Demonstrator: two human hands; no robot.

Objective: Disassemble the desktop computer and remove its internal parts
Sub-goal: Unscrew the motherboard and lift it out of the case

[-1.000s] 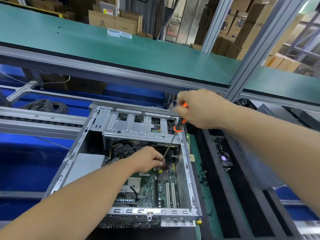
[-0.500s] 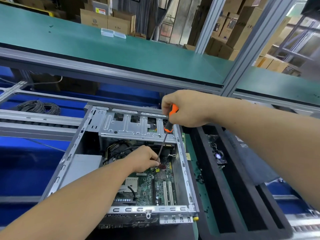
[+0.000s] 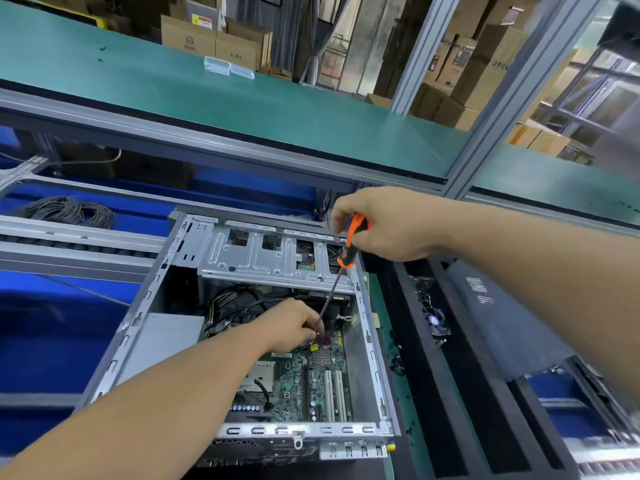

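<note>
An open desktop computer case (image 3: 114,362) lies on the bench with its green motherboard (image 3: 298,379) exposed and a silver drive cage (image 3: 263,258) across its far end. My right hand (image 3: 388,223) grips the orange and black handle of a screwdriver (image 3: 349,244) above the cage. The thin shaft slants down into the case. My left hand (image 3: 291,327) is inside the case and pinches the shaft near its tip, beside a small red part (image 3: 323,337) on the board. Black and yellow cables (image 3: 228,306) lie behind my left hand.
A dark foam tray (image 3: 460,393) with long slots sits right of the case, with a small fan (image 3: 438,322) and a grey perforated panel (image 3: 502,327) on it. A coil of grey cable (image 3: 69,211) lies far left. A green shelf (image 3: 214,95) spans overhead.
My right hand and the screwdriver handle have shifted a little left, along with the camera view. My left hand stays at the shaft's tip.
</note>
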